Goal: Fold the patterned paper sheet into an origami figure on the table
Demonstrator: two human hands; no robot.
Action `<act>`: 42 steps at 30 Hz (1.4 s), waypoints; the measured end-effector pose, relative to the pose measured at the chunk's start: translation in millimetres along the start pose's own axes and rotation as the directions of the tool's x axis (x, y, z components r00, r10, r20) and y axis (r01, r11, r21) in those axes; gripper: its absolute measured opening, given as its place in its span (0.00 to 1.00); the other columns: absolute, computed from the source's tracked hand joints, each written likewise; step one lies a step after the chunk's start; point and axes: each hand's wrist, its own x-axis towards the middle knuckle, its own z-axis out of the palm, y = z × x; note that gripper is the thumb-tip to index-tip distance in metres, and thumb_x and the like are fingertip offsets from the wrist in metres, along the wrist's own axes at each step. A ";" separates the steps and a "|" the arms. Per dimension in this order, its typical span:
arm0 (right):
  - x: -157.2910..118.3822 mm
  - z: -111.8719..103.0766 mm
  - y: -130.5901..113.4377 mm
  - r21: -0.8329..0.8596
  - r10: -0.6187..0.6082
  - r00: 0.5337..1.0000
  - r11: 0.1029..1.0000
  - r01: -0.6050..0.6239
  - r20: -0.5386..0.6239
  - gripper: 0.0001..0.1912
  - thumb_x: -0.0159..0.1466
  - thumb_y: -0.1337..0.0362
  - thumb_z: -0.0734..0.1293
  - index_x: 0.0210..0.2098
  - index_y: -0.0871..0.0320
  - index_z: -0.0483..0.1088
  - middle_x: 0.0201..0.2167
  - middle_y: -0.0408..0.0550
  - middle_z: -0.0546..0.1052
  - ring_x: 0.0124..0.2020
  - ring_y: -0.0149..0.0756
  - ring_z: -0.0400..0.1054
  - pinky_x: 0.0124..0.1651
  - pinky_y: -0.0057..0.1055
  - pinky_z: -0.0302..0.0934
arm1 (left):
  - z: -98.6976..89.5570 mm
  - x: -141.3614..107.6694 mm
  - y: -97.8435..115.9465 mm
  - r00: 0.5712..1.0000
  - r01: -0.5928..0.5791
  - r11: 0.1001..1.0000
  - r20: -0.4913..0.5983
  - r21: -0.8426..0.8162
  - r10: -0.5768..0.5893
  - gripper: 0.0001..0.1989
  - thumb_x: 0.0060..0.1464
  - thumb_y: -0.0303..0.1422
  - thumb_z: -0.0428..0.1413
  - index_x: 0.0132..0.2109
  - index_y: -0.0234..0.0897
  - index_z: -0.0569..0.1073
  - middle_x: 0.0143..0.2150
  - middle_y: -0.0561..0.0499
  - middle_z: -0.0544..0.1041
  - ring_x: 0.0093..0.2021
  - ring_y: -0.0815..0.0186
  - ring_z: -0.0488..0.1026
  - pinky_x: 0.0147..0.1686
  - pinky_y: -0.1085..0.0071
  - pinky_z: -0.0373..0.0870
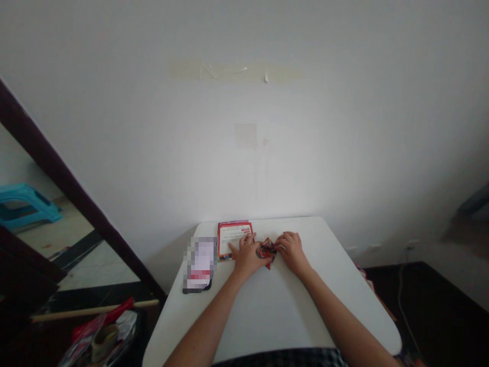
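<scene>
- And the red paper (268, 250) is pinched at its right edge by the right hand (291, 251)!
- Its left side is pressed by the splayed left hand (247, 256).
- The white table (275, 311) is backed by a pale wall (344, 127).

Pale wall (344, 127) marked by a yellowish strip (183, 70)
A blue stool (30, 195) shows past the slanting dark frame (76, 191); red plastic (123, 309) and a brownish roll (100, 351) lie lower left; a cable (399, 293) trails right.

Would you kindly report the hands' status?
Left hand, right hand: both at red-and-black paper piece. Left one overlaps red-bordered sheet. Smartphone farther left.
</scene>
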 end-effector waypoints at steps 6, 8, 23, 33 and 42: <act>-0.1 -0.1 -0.8 -0.019 0.036 0.999 0.999 -0.036 -0.009 0.05 0.63 0.64 0.65 0.36 0.50 0.74 0.41 0.47 0.75 0.53 0.46 0.60 0.62 0.58 0.44 | -2.0 -0.9 3.5 0.999 0.001 1.000 0.034 0.024 -0.002 0.26 0.40 0.56 0.61 0.46 0.51 0.77 0.69 0.53 0.59 0.67 0.44 0.50 0.59 0.26 0.35; -0.5 0.6 -1.5 -0.025 0.047 0.999 0.999 -0.048 -0.011 0.05 0.63 0.64 0.65 0.36 0.51 0.74 0.41 0.47 0.75 0.54 0.47 0.60 0.63 0.59 0.42 | -2.3 -1.3 4.1 0.999 -0.001 1.000 0.048 0.030 0.000 0.27 0.40 0.56 0.61 0.46 0.52 0.76 0.69 0.54 0.59 0.68 0.45 0.49 0.60 0.27 0.34; -0.3 1.6 3.2 0.095 0.069 0.995 0.994 -0.061 -0.075 0.07 0.63 0.59 0.66 0.39 0.49 0.75 0.40 0.47 0.75 0.49 0.43 0.61 0.56 0.45 0.53 | 2.2 -1.3 3.0 1.000 -0.012 1.000 0.017 0.004 0.012 0.27 0.40 0.58 0.60 0.45 0.51 0.77 0.68 0.53 0.60 0.67 0.44 0.50 0.59 0.26 0.34; -0.2 4.0 4.2 0.097 0.060 0.995 0.994 -0.052 -0.082 0.05 0.63 0.61 0.65 0.35 0.52 0.73 0.39 0.47 0.75 0.49 0.42 0.62 0.57 0.44 0.52 | 1.8 -3.0 5.6 0.999 -0.015 1.000 0.040 -0.003 0.015 0.27 0.40 0.57 0.61 0.47 0.53 0.76 0.69 0.53 0.58 0.68 0.45 0.49 0.60 0.27 0.33; 0.1 0.0 -0.1 0.095 0.086 0.991 0.993 -0.076 -0.101 0.09 0.63 0.60 0.65 0.41 0.50 0.74 0.41 0.48 0.74 0.49 0.42 0.61 0.57 0.44 0.52 | -1.1 -5.6 10.2 0.999 -0.020 0.999 0.026 0.030 0.020 0.28 0.41 0.58 0.60 0.48 0.52 0.76 0.68 0.52 0.59 0.67 0.44 0.50 0.60 0.27 0.35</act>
